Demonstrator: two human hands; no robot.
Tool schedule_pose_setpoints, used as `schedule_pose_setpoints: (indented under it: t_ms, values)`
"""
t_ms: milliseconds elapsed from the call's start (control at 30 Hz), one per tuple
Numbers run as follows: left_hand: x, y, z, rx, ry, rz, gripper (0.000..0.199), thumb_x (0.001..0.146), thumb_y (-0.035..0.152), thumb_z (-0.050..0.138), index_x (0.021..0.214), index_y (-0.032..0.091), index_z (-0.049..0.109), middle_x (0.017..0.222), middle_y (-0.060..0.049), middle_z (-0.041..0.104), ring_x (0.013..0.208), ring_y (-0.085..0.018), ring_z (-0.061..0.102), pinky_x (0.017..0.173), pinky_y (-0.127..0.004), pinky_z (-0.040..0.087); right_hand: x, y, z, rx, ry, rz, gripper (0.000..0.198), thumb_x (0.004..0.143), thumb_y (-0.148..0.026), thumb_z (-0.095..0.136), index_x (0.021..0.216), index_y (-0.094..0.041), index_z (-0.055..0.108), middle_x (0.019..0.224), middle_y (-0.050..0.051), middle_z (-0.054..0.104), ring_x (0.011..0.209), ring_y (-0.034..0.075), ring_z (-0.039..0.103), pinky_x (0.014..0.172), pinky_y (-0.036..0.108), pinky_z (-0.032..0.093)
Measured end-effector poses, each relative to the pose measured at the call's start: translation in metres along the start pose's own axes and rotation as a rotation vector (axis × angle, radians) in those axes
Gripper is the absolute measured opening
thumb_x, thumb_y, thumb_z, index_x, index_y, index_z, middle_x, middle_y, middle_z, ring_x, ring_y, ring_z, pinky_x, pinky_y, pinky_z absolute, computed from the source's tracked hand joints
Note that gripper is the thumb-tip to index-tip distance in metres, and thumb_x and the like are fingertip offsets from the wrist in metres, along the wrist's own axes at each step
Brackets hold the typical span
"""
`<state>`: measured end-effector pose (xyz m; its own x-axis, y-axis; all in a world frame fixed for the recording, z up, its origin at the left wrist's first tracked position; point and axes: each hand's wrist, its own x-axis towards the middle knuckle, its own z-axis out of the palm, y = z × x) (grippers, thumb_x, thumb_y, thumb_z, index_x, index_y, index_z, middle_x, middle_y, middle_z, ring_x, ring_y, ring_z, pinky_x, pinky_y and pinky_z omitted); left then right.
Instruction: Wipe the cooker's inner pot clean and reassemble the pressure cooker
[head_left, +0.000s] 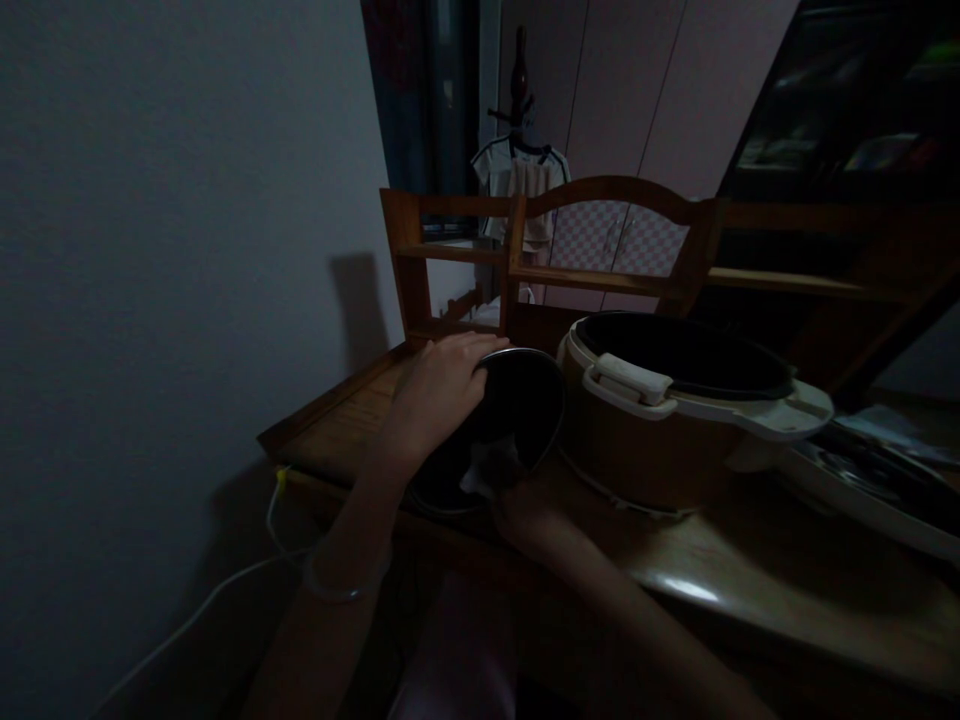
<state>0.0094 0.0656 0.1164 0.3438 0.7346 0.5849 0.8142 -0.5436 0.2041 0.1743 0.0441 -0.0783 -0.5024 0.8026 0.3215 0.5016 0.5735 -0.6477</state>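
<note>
A dark round pot (523,402) with a thin shiny rim is tilted on its side near the table's front edge, its mouth facing me. My left hand (444,392) grips its upper left rim, fingers bent over the edge. At the lower part of the mouth, my right hand (529,515) is closed on a crumpled white tissue (480,478), which lies against the inside of the pot. Dim light hides most of my right fingers. Just right of the pot stands a cooker body (645,440) with a pale rim, a side handle and a dark open interior.
A pale lid-like part (862,490) lies right of the cooker on the wooden table (750,565). A wooden shelf frame (611,190) rises along the back. The wall (187,200) is close on the left, and a white cable (217,590) hangs by the table corner.
</note>
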Motion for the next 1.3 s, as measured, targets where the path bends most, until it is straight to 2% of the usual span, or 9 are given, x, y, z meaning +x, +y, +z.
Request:
schedule_pose_setpoints:
  t_ms: [100,200,300,400,500,633,733,1000,1300]
  values:
    - [0.000,0.002,-0.002,-0.005,-0.007,-0.008,0.047,0.088,0.012,0.044,0.129,0.030,0.060,0.137,0.001,0.058,0.130,-0.020,0.050,0.113,-0.045,0.039,-0.005,-0.007,0.003,-0.059,-0.065,-0.008,0.026,0.095,-0.030,0.048,0.097,-0.022,0.072,0.099,0.015,0.071,0.110,0.033,0.060,0.105,0.051,0.035]
    - [-0.001,0.002,-0.003,-0.012,-0.008,-0.003,0.048,0.087,0.010,0.044,0.129,0.029,0.060,0.136,0.001,0.058,0.129,-0.020,0.050,0.113,-0.045,0.038,-0.008,-0.014,0.005,-0.112,-0.074,-0.059,0.033,0.099,-0.036,0.041,0.113,-0.021,0.067,0.098,0.012,0.071,0.105,0.029,0.062,0.104,0.046,0.038]
    - [-0.001,0.002,-0.003,-0.016,-0.003,0.002,0.048,0.088,0.011,0.044,0.129,0.028,0.059,0.136,0.001,0.058,0.130,-0.020,0.050,0.114,-0.045,0.037,-0.009,-0.016,0.004,-0.196,-0.063,-0.120,0.033,0.099,-0.035,0.040,0.114,-0.022,0.067,0.099,0.012,0.071,0.101,0.026,0.064,0.100,0.041,0.042]
    - [-0.001,0.001,-0.003,-0.018,-0.010,0.002,0.047,0.088,0.012,0.043,0.130,0.028,0.059,0.137,0.001,0.058,0.129,-0.020,0.050,0.113,-0.046,0.037,-0.008,-0.013,-0.001,-0.396,-0.061,-0.127,0.032,0.098,-0.029,0.041,0.113,-0.018,0.068,0.108,0.015,0.070,0.104,0.028,0.064,0.096,0.043,0.047]
    - [0.000,0.001,-0.002,-0.015,-0.013,-0.001,0.047,0.089,0.013,0.043,0.130,0.029,0.058,0.137,0.001,0.057,0.130,-0.020,0.050,0.113,-0.047,0.038,-0.002,-0.007,-0.010,-0.644,-0.028,-0.037,0.033,0.098,-0.026,0.043,0.115,-0.012,0.067,0.112,0.019,0.068,0.107,0.031,0.063,0.092,0.046,0.050]
    - [0.001,0.000,0.000,-0.008,-0.014,-0.004,0.048,0.088,0.013,0.043,0.130,0.030,0.058,0.137,0.002,0.057,0.130,-0.019,0.049,0.114,-0.046,0.037,0.009,0.005,-0.018,-0.803,0.146,-0.054,0.043,0.094,-0.022,0.051,0.134,-0.005,0.054,0.139,0.022,0.051,0.134,0.033,0.043,0.109,0.048,0.037]
    - [0.002,-0.002,0.002,-0.009,-0.014,-0.001,0.048,0.088,0.013,0.043,0.130,0.031,0.058,0.137,0.003,0.057,0.131,-0.019,0.048,0.114,-0.047,0.037,0.011,0.010,-0.017,-0.826,0.172,-0.090,0.049,0.092,-0.021,0.054,0.137,-0.001,0.050,0.142,0.022,0.048,0.135,0.032,0.041,0.115,0.045,0.030]
    - [0.001,-0.001,0.001,0.003,-0.010,-0.011,0.048,0.088,0.013,0.043,0.130,0.030,0.059,0.136,0.002,0.058,0.129,-0.020,0.050,0.114,-0.044,0.037,0.008,0.008,-0.015,-0.837,0.177,-0.093,0.048,0.092,-0.022,0.055,0.135,-0.001,0.053,0.139,0.023,0.051,0.131,0.032,0.046,0.111,0.044,0.036]
    - [0.002,-0.002,0.002,-0.002,-0.009,0.002,0.048,0.088,0.013,0.043,0.130,0.030,0.059,0.136,0.002,0.058,0.129,-0.020,0.051,0.113,-0.045,0.038,0.007,0.003,-0.016,-0.821,0.172,-0.106,0.046,0.093,-0.024,0.054,0.135,-0.004,0.054,0.138,0.021,0.053,0.132,0.032,0.045,0.110,0.044,0.038]
